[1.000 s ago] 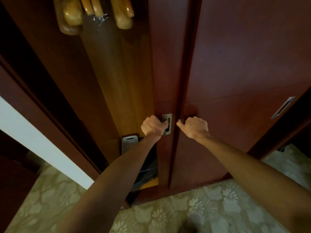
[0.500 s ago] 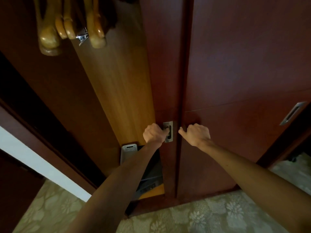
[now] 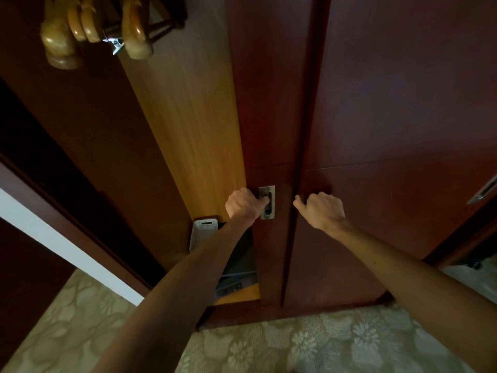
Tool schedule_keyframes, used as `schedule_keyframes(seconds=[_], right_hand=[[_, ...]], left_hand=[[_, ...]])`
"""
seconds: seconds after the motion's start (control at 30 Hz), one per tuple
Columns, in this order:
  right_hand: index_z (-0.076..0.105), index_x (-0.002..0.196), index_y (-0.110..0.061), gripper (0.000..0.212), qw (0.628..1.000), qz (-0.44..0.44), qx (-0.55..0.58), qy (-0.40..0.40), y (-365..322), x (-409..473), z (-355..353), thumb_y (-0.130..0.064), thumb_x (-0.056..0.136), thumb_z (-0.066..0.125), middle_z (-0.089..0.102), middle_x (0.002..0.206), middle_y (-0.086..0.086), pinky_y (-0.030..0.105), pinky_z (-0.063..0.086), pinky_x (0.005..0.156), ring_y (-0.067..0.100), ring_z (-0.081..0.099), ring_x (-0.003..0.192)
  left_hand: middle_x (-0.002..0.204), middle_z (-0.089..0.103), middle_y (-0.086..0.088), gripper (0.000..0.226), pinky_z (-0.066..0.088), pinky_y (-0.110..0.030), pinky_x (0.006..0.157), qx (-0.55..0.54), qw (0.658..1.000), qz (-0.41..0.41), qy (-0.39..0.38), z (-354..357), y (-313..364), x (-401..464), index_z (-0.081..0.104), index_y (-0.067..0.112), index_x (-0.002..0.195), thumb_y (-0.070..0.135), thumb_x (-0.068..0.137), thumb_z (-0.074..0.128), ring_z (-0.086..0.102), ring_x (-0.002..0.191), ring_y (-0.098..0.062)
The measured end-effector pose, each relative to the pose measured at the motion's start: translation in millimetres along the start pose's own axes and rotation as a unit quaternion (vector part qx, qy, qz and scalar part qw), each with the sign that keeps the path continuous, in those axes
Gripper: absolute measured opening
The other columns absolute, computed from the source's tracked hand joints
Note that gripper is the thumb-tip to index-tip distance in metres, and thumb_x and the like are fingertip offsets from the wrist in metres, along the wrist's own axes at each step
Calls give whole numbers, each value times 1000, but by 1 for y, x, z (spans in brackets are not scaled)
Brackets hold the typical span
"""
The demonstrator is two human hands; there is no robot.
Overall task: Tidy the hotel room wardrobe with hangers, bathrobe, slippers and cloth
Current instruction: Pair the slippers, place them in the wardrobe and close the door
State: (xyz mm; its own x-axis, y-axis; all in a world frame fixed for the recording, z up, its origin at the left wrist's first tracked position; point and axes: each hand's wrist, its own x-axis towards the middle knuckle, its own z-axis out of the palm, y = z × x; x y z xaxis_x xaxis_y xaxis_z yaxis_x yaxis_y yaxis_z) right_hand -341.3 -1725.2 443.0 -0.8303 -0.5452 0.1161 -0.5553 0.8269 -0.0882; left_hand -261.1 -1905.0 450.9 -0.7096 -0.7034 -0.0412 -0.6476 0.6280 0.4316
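Left of and well above the recessed door handle [image 3: 266, 201], the wooden hangers [image 3: 88, 30] are hanging inside the wardrobe opening. The step in hand appears to be operating the sliding door [image 3: 266, 117]; the next move is likely calling for a steady sideways pull along the track. The left hand [image 3: 246, 204] is curling its fingers into the handle recess. Right of the handle, the right hand [image 3: 321, 211] is gripping a door edge, forearm extending straight.

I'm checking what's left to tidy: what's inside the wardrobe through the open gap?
Wooden hangers hang at the top; a white device and dark items sit low. The sliding door hides the rest.
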Motion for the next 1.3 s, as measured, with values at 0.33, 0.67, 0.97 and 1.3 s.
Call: schedule_keyframes(seconds=[0.33, 0.67, 0.97, 1.3], right_hand=[[61, 55, -14, 72, 1000, 20, -2, -2, 26, 4, 7, -54, 102, 26, 60, 56, 0, 24, 30, 47, 16, 55, 52], [63, 51, -16, 75, 1000, 23, -8, -15, 40, 11, 16, -58, 100, 24, 65, 53, -3, 31, 52, 59, 17, 62, 54], [61, 51, -17, 74, 999, 31, -4, -14, 39, 11, 22, -58, 99, 22, 67, 61, -2, 33, 49, 64, 19, 62, 64], [63, 54, -18, 72, 999, 40, 22, -30, 39, 10, 18, -57, 99, 23, 67, 65, -1, 33, 50, 64, 19, 63, 64]], left_hand=[[63, 60, 3, 44, 41, -24, 48, 2, 1000, 0, 5, 6, 1, 1, 64, 16, 77, 60, 86, 65, 56, 54, -11], [66, 62, 2, 43, 38, -23, 46, -1, 1000, 3, -7, 8, 2, 2, 62, 17, 75, 58, 85, 66, 56, 55, -10], [63, 59, 2, 47, 35, -23, 43, 4, 1000, 20, -9, 9, 5, 0, 59, 17, 71, 61, 87, 64, 52, 50, -9], [65, 64, 2, 47, 39, -23, 45, 9, 1000, 20, -19, 10, 8, 0, 62, 18, 74, 62, 87, 62, 58, 53, -10]])
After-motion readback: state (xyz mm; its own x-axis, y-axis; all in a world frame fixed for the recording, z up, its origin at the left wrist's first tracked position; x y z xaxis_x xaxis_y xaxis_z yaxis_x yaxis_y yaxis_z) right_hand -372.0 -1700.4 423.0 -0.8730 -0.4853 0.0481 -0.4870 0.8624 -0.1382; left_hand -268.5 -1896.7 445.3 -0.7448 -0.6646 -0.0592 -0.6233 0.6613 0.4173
